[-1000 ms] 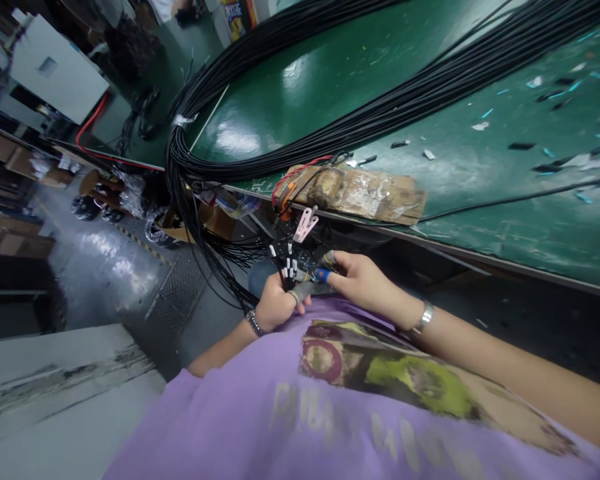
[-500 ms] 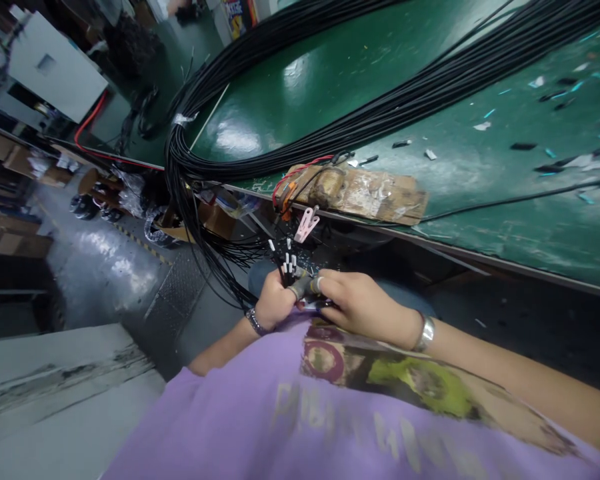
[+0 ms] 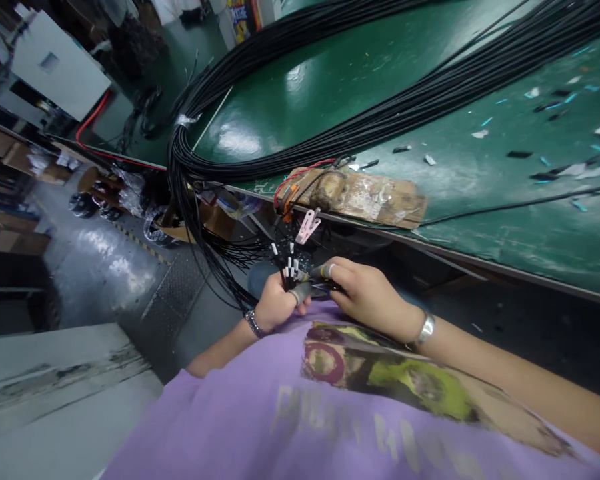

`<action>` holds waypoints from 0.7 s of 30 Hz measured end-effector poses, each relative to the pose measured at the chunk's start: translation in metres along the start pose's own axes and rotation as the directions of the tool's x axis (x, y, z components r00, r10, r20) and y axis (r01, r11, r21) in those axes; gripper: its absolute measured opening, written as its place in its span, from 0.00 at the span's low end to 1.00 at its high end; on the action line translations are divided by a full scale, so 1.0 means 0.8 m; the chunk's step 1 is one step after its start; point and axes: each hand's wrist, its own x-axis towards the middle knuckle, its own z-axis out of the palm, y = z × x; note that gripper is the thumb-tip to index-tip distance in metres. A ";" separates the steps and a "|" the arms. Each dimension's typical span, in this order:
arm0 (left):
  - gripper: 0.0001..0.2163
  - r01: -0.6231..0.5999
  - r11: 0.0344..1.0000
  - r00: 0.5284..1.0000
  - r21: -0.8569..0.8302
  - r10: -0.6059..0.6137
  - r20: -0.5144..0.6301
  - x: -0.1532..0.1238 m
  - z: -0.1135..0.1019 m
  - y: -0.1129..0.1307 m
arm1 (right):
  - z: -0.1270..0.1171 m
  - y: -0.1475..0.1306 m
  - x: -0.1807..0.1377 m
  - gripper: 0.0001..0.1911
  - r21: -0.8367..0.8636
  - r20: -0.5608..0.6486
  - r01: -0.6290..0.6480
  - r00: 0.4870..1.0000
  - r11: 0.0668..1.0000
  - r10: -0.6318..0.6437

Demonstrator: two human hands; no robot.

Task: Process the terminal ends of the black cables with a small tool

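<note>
My left hand point(image 3: 274, 303) is closed around a bunch of thin black cables with white tips point(image 3: 287, 263), holding them upright in front of my purple shirt. My right hand point(image 3: 365, 293) is closed on a small tool point(image 3: 320, 288) whose dark tip lies against the bunch, next to a taped finger. The cables run down from a large black cable bundle point(image 3: 260, 73) that loops over the green table point(image 3: 480, 180) and hangs off its near edge.
A taped cardboard pad point(image 3: 370, 193) with red wires and a pink clip point(image 3: 305, 227) sits at the table edge. Paper scraps litter the table at right. Boxes and wire spools stand on the floor at left; a grey bench top point(image 3: 55, 387) lies at lower left.
My right hand dropped toward my shirt half a second ago and has come back up to the cable ends. The blue tool part seen a second ago is hidden now. My left hand stayed put.
</note>
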 end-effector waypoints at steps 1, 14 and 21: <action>0.17 0.012 1.000 1.000 -0.001 -0.012 0.019 -0.001 -0.001 0.001 | 0.000 0.001 0.001 0.05 0.075 0.013 -0.038 0.999 0.996 0.037; 0.09 0.189 0.979 0.981 0.071 -0.191 0.029 0.009 0.005 -0.011 | 0.008 -0.002 0.013 0.04 -0.073 0.040 -0.197 0.979 0.978 0.200; 0.16 0.098 0.993 0.987 0.060 -0.104 0.124 0.010 -0.007 -0.004 | 0.013 0.009 0.012 0.13 0.404 0.172 -0.279 0.958 0.871 0.227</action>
